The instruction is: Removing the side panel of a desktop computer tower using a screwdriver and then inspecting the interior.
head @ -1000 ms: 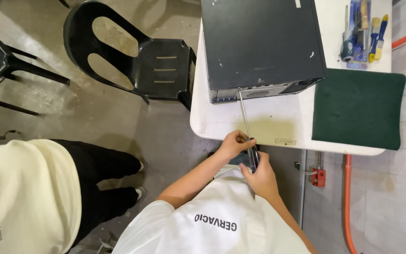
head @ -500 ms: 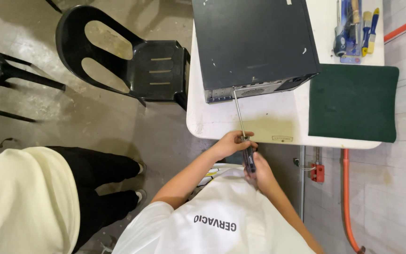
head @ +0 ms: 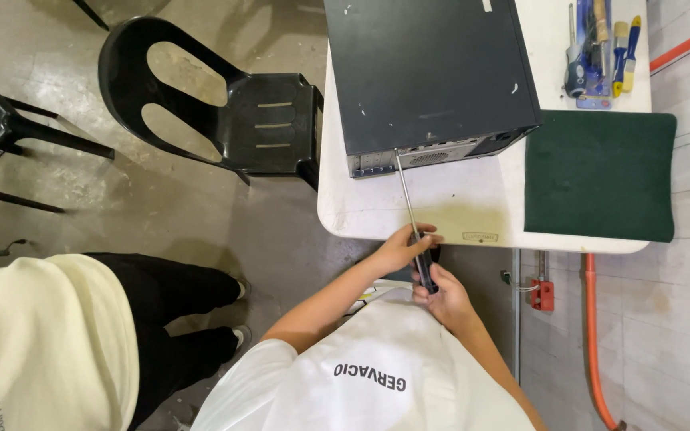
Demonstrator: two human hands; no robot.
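nearest the camera, your two hands met at the table's near edge on one long screwdriver [head: 410, 214]. your right hand [head: 443, 297] was wrapped shut around its dark handle, just off the edge of the table. your left hand [head: 406, 246] lay a little farther up, fingers pinched closed on the tool where handle met shaft. beside you on the left stood one other person, in a cream top [head: 37, 343] and black trousers.

the screwdriver's long axis ran away from you, leaning slightly left as it went: handle toward your chest, thin metal shaft crossing the bare white table [head: 457, 209], tip pointing at and reaching the near face of one black computer case [head: 429, 68]. that case lay flat on the table, its near face showing a grey panel with vents.

right of the case and shaft lay one dark green mat [head: 599, 174], flat, near the table's right edge. farther off, at the far right corner, a small cluster of hand tools [head: 598, 49] lay together; i couldn't count them surely. on the floor to the left stood two black plastic chairs [head: 225, 112], one against the table, one partly out of view.
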